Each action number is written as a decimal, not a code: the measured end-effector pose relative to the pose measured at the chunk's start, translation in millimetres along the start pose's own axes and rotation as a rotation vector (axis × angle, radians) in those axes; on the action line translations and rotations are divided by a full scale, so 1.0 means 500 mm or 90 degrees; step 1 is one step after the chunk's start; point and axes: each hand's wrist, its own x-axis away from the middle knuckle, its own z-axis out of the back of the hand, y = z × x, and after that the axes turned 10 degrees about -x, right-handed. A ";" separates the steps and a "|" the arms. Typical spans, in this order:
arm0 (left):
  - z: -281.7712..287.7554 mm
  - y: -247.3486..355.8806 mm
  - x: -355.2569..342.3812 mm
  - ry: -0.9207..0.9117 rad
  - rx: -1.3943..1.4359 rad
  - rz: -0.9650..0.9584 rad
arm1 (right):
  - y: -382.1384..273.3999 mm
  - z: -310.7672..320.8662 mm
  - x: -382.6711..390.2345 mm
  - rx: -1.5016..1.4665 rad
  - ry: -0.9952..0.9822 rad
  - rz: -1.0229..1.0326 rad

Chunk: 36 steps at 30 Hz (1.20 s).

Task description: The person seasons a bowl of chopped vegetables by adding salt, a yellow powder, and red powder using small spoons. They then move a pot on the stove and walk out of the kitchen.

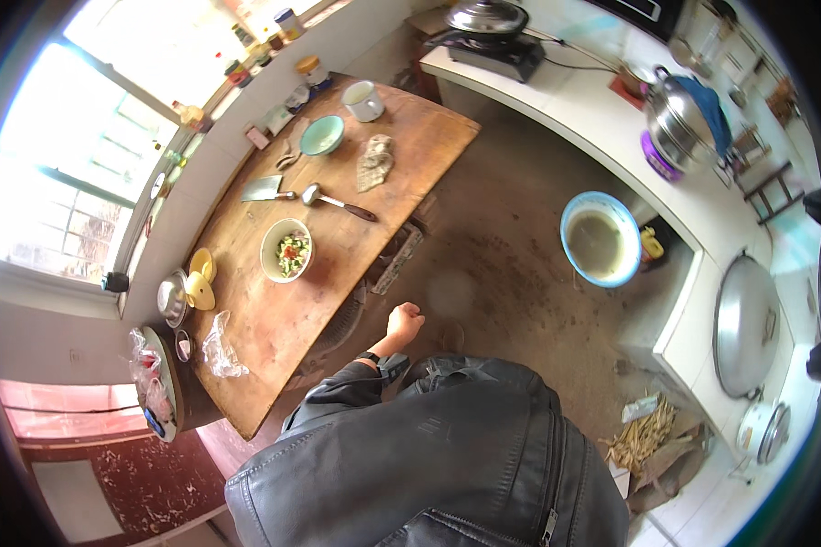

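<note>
My left hand (405, 324) hangs over the floor just off the table's right edge, its fingers curled closed with nothing visible in them. A dark band circles its wrist below a black jacket sleeve. My right hand is out of sight. Nearest on the wooden table (324, 283) stands a pale bowl (270, 259) of chopped green vegetables with a red topping. Beyond that bowl lie a ladle (342, 204) with a dark handle and a cleaver (263, 189). Farther back are a light green bowl (322, 136), a white mug (363, 101) and a crumpled cloth (375, 163).
A blue-rimmed basin (566, 233) of cloudy water stands at the right, beside the white-tiled counter (570, 118). That counter carries a lidded pan (488, 18), a steel pot (680, 118) and a large lid (746, 326). Firewood sticks (643, 438) lie on the floor lower right.
</note>
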 end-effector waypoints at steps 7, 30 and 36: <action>0.168 -0.004 -0.242 0.110 0.205 0.107 | -0.361 -0.212 0.041 -0.075 -0.073 0.005; 0.273 0.146 -0.482 0.146 0.556 0.179 | -0.898 -0.518 -0.280 0.030 -0.337 -0.043; 0.412 0.283 -0.802 0.103 0.638 0.075 | -1.019 -0.625 -0.267 0.029 -0.288 -0.019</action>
